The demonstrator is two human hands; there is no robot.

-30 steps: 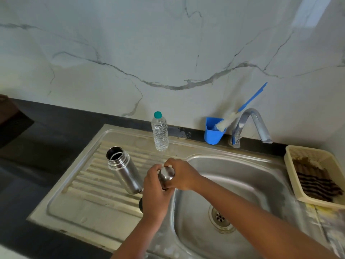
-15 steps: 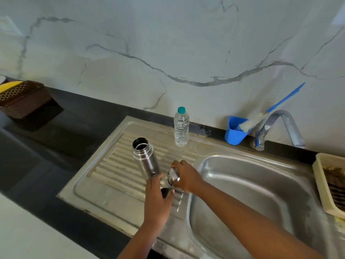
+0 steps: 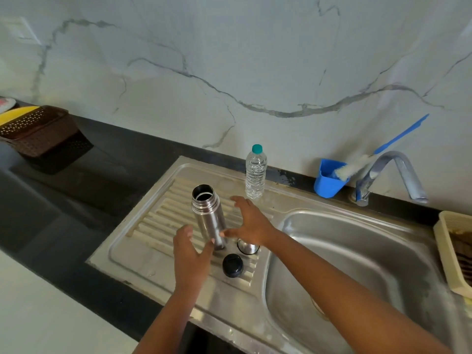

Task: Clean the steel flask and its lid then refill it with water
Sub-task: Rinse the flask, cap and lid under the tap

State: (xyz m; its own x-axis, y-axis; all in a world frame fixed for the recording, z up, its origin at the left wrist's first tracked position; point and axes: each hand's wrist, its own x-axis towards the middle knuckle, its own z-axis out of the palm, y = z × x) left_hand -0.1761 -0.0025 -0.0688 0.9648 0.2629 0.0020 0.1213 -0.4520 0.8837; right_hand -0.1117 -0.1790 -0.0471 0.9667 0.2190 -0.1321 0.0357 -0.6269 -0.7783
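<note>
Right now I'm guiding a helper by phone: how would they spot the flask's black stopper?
Start at the steel sink and look left to its ribbed drainboard, where the open steel flask stands. Just in front of the flask, toward the person, lies the black stopper. It is the only dark, round piece there; the cup lid beside it is shiny steel.

Person's body: two bare forearms and hands in view.

Left hand and right hand carry no gloves, rings, watch or bands that can be made out. Both forearms are uncovered right to the lower picture edge; no sleeve or cuff shows. Nails look short and plain, though blur hides finer detail.
</note>
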